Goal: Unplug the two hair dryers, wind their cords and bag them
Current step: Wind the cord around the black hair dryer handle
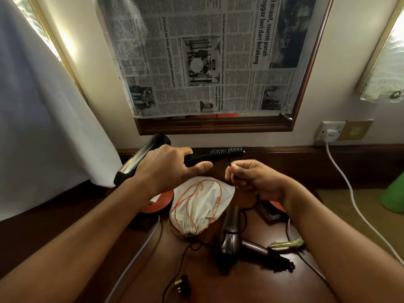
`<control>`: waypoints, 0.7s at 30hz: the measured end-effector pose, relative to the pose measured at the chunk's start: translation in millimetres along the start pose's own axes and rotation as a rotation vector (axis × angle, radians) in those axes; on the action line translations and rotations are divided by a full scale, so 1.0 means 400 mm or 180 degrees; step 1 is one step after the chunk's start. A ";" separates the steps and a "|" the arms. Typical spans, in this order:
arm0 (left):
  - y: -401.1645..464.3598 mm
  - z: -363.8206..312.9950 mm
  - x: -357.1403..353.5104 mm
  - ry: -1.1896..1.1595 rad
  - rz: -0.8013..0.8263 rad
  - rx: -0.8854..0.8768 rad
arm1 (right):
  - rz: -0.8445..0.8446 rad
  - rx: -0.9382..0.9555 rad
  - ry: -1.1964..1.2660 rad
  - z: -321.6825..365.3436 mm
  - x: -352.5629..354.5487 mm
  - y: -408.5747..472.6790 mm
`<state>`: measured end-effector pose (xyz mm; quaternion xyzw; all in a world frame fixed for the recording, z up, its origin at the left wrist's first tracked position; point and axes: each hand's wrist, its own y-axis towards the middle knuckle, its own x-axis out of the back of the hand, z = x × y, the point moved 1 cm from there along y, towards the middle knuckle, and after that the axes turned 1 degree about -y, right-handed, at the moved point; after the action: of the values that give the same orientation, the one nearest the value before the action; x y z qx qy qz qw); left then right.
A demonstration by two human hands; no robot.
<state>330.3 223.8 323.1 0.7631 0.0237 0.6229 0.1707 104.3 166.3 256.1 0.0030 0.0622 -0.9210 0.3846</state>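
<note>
Above the far part of the dark wooden table [140, 254], the left hand [166, 169] grips a black hair dryer [140, 158] around its handle, holding it off the surface with the barrel pointing left and the ribbed strain relief pointing right. Just to the right, the right hand [253, 180] pinches the thin black cord [229, 164] close to where it leaves that ribbed end, fingers curled round it; the rest of the cord drops away beneath the hand.

Below the hands lies a white drawstring bag [201, 206] with an orange string, closed at its near end. Near and to the right of it, a second, bronze hair dryer [234, 235] rests on the table, its cord apparently already bundled at the handle end. A black plug [182, 285] lies loose on the near table. A white plug [330, 133] sits in the wall socket far right; whose it is I cannot tell.

The dryer looks rigid and moderately heavy, best held by the handle as now. The cord is limp and springy, likely to uncoil if let go, so winding probably wants steady tension. The bag is soft and will need its mouth opened.
</note>
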 end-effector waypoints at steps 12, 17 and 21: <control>-0.011 0.001 0.030 0.0344 0.0187 -0.0184 | -0.0142 -0.0209 -0.1126 0.156 0.058 0.043; -0.005 0.006 0.033 0.0702 0.0240 -0.0311 | -0.0407 0.0049 -0.1903 0.203 0.051 0.045; 0.002 0.014 0.026 0.0862 0.0319 -0.0437 | -0.0582 0.0167 -0.2842 0.223 0.045 0.055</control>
<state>337.9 224.3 332.2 0.6588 -0.0342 0.7280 0.1865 111.1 127.8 341.0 -0.3901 -0.1330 -0.8635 0.2907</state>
